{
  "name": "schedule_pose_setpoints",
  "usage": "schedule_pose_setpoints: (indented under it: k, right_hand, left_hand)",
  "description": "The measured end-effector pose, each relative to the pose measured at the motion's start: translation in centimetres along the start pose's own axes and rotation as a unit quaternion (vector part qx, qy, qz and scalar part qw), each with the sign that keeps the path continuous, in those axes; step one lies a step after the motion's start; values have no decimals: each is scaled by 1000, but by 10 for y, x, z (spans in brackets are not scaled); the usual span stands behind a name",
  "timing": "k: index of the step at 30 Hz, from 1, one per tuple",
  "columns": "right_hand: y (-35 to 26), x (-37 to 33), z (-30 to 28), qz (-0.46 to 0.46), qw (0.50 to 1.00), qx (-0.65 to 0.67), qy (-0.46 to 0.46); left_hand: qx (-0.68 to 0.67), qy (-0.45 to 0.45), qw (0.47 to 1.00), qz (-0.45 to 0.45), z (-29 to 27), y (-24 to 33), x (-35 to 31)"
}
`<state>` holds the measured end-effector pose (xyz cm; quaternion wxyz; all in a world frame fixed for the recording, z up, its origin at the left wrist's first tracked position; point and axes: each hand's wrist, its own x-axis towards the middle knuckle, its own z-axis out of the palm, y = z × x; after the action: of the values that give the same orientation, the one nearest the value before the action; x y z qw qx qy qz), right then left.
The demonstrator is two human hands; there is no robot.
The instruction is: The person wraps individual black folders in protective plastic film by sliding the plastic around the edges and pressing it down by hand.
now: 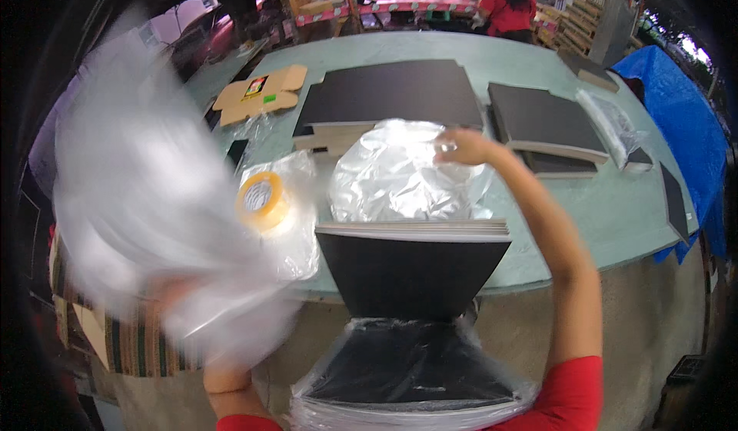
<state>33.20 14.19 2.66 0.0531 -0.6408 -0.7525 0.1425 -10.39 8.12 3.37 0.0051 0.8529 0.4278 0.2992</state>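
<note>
Nearest the lens: stack of black boards (407, 381) partly sleeved in clear plastic wrap (323, 389), lying low at the near edge, below the bench (615, 200) rim. Just above it, second stack of black boards (411, 266) overhanging the bench's near edge, pale edges showing on top. Behind that stack, crinkled clear plastic bag (392, 174) puffed up on the bench; right hand (460, 147) reaching over to its upper right edge, fingers curled and pinching the film. Left hand (181, 296) low on the left, mostly buried in a blurred clear plastic sheet (138, 200) raised off the bench; fingers hidden, cannot tell grip. Roll of yellow tape (261, 200) lying on more plastic film just left of the puffed bag. Farther back: large black sheet (392, 93) mid-bench, flat cardboard box blank (257, 94) to its left, another pile of black boards (542, 120) to the right. Person in red top (507, 4) standing beyond the bench's far side.
</note>
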Motion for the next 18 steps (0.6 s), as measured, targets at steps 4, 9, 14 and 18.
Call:
schedule_pose_setpoints:
  k: [4,9,14,18]
  right_hand:
    - [-72,-79,-49,-98,935,178,291]
    - [-180,-160,27,-207,920,262,206]
    - [-110,-176,50,-3,723,688,68]
    - [-95,-208,87,-27,569,819,-62]
  left_hand:
    - [-41,-534,841,71,37,72,-36]
    - [-286,-224,932,-21,23,116,11]
    - [-385,-273,869,-146,56,87,18]
    - [-601,-315,610,-409,57,112,16]
